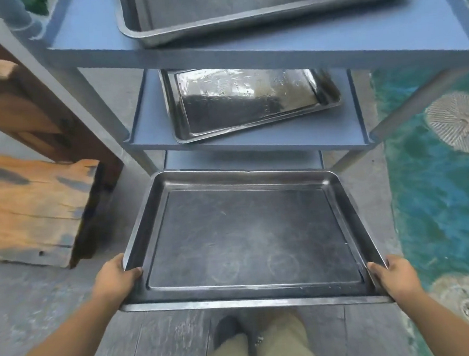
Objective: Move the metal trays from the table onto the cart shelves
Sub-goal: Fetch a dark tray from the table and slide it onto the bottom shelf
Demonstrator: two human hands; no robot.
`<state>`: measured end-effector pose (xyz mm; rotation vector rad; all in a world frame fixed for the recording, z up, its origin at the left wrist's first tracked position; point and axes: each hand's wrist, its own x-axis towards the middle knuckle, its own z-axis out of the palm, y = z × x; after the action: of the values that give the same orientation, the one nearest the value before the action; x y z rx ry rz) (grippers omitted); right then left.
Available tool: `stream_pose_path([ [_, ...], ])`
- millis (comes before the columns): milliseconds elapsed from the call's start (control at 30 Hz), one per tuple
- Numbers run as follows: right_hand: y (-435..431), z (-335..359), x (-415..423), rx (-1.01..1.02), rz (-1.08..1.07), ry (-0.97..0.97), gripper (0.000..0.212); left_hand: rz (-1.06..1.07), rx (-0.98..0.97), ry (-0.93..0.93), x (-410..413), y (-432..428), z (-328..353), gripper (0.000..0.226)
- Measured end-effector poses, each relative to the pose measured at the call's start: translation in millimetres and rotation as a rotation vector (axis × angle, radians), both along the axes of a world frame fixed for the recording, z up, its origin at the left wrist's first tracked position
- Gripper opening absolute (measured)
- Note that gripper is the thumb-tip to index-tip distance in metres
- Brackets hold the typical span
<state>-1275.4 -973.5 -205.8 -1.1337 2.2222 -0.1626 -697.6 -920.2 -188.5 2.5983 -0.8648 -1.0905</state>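
Note:
I hold a dull, scratched metal tray [249, 233] level in front of me, low, in front of the grey cart [253, 145]. My left hand [115, 280] grips its near left corner and my right hand [395, 274] grips its near right corner. The tray's far edge lies just before the cart's bottom shelf [243, 157]. A shiny tray [249, 100] rests askew on the middle shelf. Another metal tray [256, 4] sits on the top shelf, partly cut off by the frame.
A rough wooden table [27, 194] stands to the left of the cart. A teal patterned rug [439, 189] covers the floor on the right. My legs and a dark shoe [228, 330] show below the tray on grey floorboards.

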Motion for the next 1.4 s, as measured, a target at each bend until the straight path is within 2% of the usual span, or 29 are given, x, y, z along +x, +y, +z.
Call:
stream_pose_path([
  [167, -62.7, -97.1, -15.1, 0.034, 0.018, 0.013, 0.031, -0.036, -0.025, -0.036, -7.5, -59.8, -87.7, 0.026],
  [367, -140.0, -219.1, -25.1, -0.005, -0.023, -0.048, 0.035, -0.051, -0.046, -0.06, -9.7, -132.9, -192.0, 0.02],
  [567, -208.3, -295.7, -19.8, -0.085, -0.041, -0.145, 0.013, -0.025, -0.1, -0.079, -6.0, -198.7, -270.2, 0.022],
  [667, -238.6, -330.0, -18.1, -0.141, -0.029, -0.127, 0.012, -0.007, -0.159, -0.092, -6.2, -226.0, -305.0, 0.02],
  [800, -276.3, -369.3, -16.8, -0.257, -0.07, -0.153, 0.023, -0.017, -0.218, -0.123, -9.4, -263.0, -346.7, 0.021],
  [900, -301.1, -394.2, -16.5, -0.304, -0.065, -0.146, 0.018, -0.022, -0.29, -0.116, -12.7, -287.8, -374.7, 0.023],
  [967, -316.0, -408.7, -17.1, -0.33, -0.06, -0.108, 0.026, -0.017, -0.334, -0.111, -12.9, -302.9, -391.7, 0.022],
  [1200, -338.7, -440.5, -12.7, -0.407, -0.065, -0.097, 0.039, -0.044, -0.351, -0.161, -12.6, -341.6, -430.7, 0.019],
  [1267, -341.7, -447.0, -12.6, -0.397, -0.024, -0.058, 0.032, -0.053, -0.332, -0.188, -11.0, -346.2, -440.2, 0.027],
  [1333, -343.5, -450.9, -10.3, -0.37, 0.005, -0.045, 0.021, -0.064, -0.298, -0.2, -9.6, -349.0, -445.2, 0.026],
  [1400, -343.9, -453.5, -7.8, -0.365, -0.004, -0.062, 0.017, -0.07, -0.294, -0.194, -8.2, -351.3, -448.5, 0.025],
])
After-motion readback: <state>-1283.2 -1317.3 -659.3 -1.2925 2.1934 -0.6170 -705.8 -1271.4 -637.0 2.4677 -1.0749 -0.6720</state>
